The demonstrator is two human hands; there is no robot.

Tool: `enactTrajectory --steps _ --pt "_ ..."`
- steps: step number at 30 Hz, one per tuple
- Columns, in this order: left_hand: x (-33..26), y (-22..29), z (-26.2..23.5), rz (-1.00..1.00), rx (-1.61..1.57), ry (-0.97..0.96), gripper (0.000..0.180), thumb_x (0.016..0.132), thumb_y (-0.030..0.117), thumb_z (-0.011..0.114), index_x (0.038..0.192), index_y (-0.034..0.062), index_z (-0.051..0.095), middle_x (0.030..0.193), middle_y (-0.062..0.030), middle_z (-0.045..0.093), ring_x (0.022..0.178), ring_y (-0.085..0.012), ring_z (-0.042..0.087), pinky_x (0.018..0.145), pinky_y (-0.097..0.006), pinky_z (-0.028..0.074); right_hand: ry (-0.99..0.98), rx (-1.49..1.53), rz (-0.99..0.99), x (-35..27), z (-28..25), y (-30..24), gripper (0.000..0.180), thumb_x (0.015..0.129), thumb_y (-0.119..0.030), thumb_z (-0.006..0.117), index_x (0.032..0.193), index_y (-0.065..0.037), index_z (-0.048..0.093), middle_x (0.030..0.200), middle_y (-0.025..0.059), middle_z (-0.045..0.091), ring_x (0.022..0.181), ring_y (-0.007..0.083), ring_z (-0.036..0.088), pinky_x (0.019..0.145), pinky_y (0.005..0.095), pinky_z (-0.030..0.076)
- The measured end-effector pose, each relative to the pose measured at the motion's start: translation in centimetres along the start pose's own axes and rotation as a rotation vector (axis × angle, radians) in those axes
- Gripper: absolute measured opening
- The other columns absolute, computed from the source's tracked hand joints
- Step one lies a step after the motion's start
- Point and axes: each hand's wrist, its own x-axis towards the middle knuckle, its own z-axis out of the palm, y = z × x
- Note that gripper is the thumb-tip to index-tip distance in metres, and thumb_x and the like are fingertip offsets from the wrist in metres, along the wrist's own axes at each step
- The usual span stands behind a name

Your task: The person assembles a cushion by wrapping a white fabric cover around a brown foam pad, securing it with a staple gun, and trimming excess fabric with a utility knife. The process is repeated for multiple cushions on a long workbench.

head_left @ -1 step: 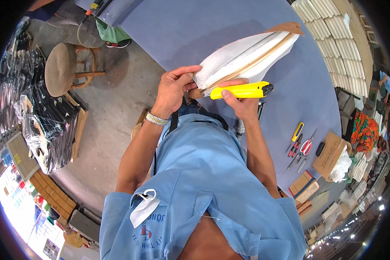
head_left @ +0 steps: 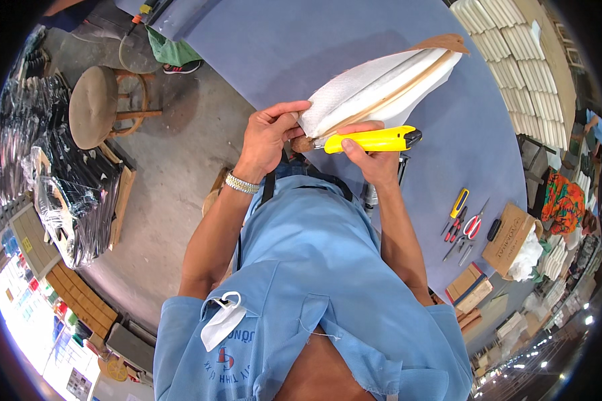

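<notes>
A long padded panel with white fabric, a pale wooden strip along it and a brown cover at its edges (head_left: 361, 93) is held over the blue-grey table. My left hand (head_left: 273, 132) pinches the near left corner of its white fabric between thumb and fingers. In my right hand (head_left: 376, 160) lies a yellow utility knife (head_left: 371, 140), its black end toward the right. The knife's front end points left at the brown cover near my left fingertips. Whether the blade touches the cover I cannot tell.
On the blue-grey table (head_left: 267, 47), pliers (head_left: 473, 226), a yellow-handled screwdriver (head_left: 459, 202) and other small tools lie to the right, beside a cardboard box (head_left: 510, 237). Stacked white pieces (head_left: 508, 60) stand at the far right. A round stool (head_left: 93, 107) is on the floor to the left.
</notes>
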Motion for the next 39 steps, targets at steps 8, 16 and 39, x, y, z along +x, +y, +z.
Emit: enactTrajectory --steps 8,16,39 --pt "0.9 0.8 -0.1 0.012 -0.033 -0.009 0.023 0.101 0.002 0.061 0.118 -0.0008 0.076 0.108 -0.0074 0.073 0.093 -0.0126 0.067 0.085 -0.029 0.057 -0.061 -0.072 -0.09 1.4 -0.1 -0.1 0.019 0.091 -0.009 0.078 0.108 -0.002 0.074 0.105 0.0077 0.071 0.092 0.0155 0.068 0.08 0.0284 0.054" --pt "0.7 0.5 -0.2 -0.015 -0.048 0.011 0.023 0.101 0.002 0.06 0.118 -0.0017 0.075 0.107 -0.0073 0.073 0.091 -0.0122 0.067 0.084 -0.028 0.058 -0.032 -0.165 -0.042 0.9 0.5 1.7 0.021 0.09 -0.008 0.078 0.109 0.0 0.071 0.1 0.0095 0.074 0.089 0.0165 0.071 0.08 0.0294 0.056" --pt "1.6 1.6 1.6 0.218 0.295 0.207 0.028 0.101 0.008 0.057 0.121 -0.0004 0.074 0.105 -0.0087 0.075 0.083 -0.0083 0.069 0.068 -0.024 0.062 0.683 -0.097 0.587 -6.6 -16.7 8.0 0.047 0.098 -0.045 0.069 0.087 0.0 0.07 0.068 0.0033 0.059 0.062 0.0153 0.054 0.057 0.0341 0.044"
